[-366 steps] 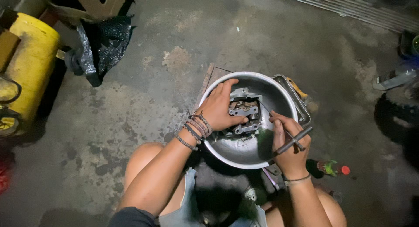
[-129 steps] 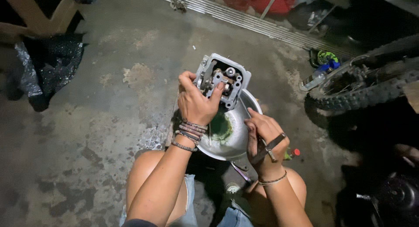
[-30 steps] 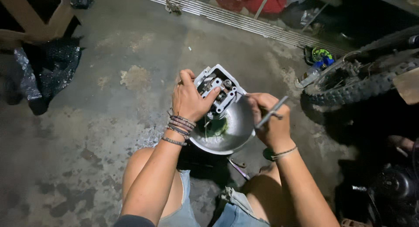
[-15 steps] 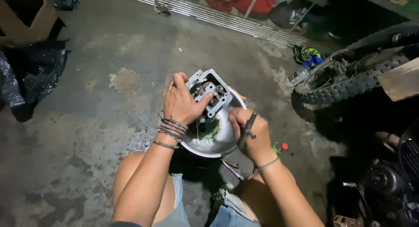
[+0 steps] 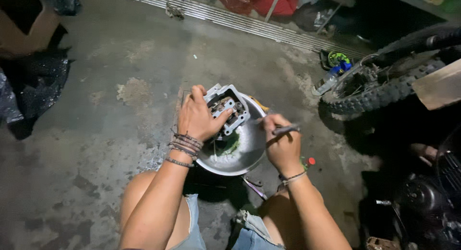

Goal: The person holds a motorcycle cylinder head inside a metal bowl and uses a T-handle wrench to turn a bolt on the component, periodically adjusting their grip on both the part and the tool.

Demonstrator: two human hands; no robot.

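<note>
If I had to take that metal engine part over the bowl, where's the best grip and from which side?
Grip the engine part by its outer casing wall on the near-left edge, coming from the left, as the left hand does now. It is tilted over the metal bowl with its open, cluttered face turned up, so the plain rim probably offers the firmest hold. The right hand holds a thin tool.

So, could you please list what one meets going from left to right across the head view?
Crumpled black plastic sheet → left hand → grey metal engine part → right hand → knobbly black motorcycle tyre.
</note>
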